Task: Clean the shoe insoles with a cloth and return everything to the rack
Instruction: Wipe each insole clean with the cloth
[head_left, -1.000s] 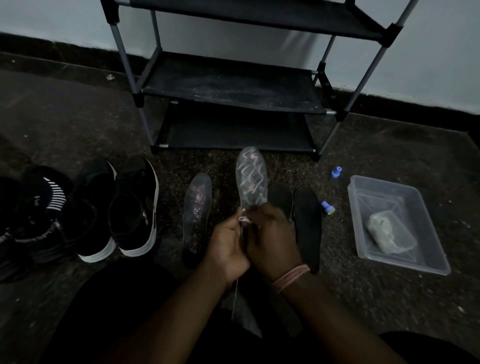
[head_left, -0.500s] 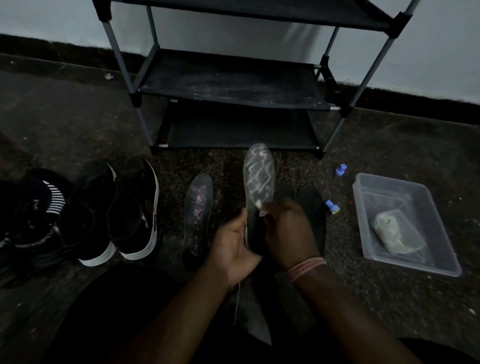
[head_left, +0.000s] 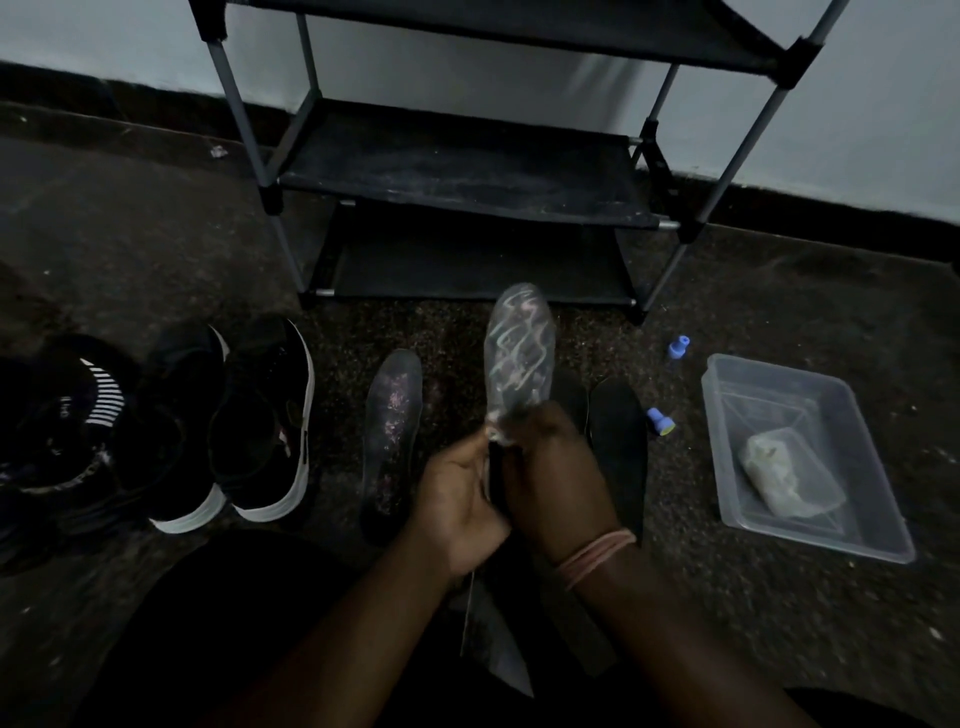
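I hold a pale patterned insole (head_left: 519, 358) upright in front of me, toe end up. My left hand (head_left: 460, 499) grips its lower part from the left. My right hand (head_left: 558, 478) holds it from the right, with a pale bit of cloth (head_left: 496, 431) pinched against it. A matching speckled insole (head_left: 392, 431) lies flat on the floor to the left. Two black insoles (head_left: 618, 441) lie on the floor behind my right hand. The empty black shoe rack (head_left: 467, 171) stands against the wall ahead.
Black sneakers with white soles (head_left: 260, 421) and other dark shoes (head_left: 62, 415) sit on the floor at left. A clear plastic tub (head_left: 810, 535) with a pale wad inside is at right. Two small blue caps (head_left: 660, 421) lie nearby.
My right hand has slid a little up the insole, from below its patterned part to its lower edge. The insole stays upright and both hands keep hold of it.
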